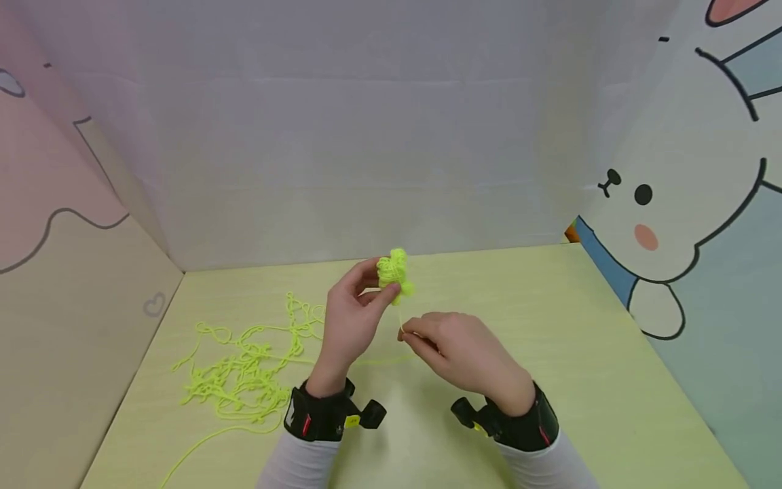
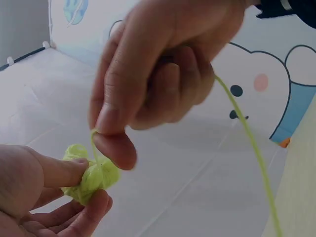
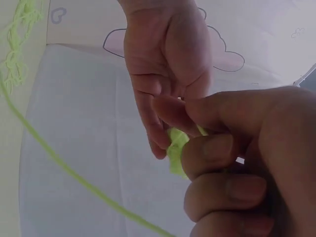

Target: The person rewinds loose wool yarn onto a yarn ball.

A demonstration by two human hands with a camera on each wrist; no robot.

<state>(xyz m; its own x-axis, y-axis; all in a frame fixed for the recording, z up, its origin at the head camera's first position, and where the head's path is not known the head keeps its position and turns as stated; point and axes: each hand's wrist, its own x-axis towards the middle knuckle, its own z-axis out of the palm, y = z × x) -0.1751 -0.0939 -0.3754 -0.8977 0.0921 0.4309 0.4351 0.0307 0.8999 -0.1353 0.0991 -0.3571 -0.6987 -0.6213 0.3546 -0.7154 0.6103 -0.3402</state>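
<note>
A small wound bundle of neon-yellow yarn (image 1: 393, 269) is held up above the table by my left hand (image 1: 354, 316), which pinches it between thumb and fingers. From the bundle a short strand of yarn (image 2: 94, 144) runs to my right hand (image 1: 458, 346). The thumb and index finger there pinch that strand, and the other fingers curl in. Out of the right hand's far side the yarn continues as a slack strand (image 3: 74, 174) toward the table. In the right wrist view the right fingers hide much of the bundle.
A loose tangled heap of the same yarn (image 1: 244, 380) lies on the left of the pale yellow table (image 1: 586, 380), one strand trailing to the front edge. A white sheet (image 1: 366, 149) stands behind the table. Panels with cartoon drawings (image 1: 672, 204) flank both sides.
</note>
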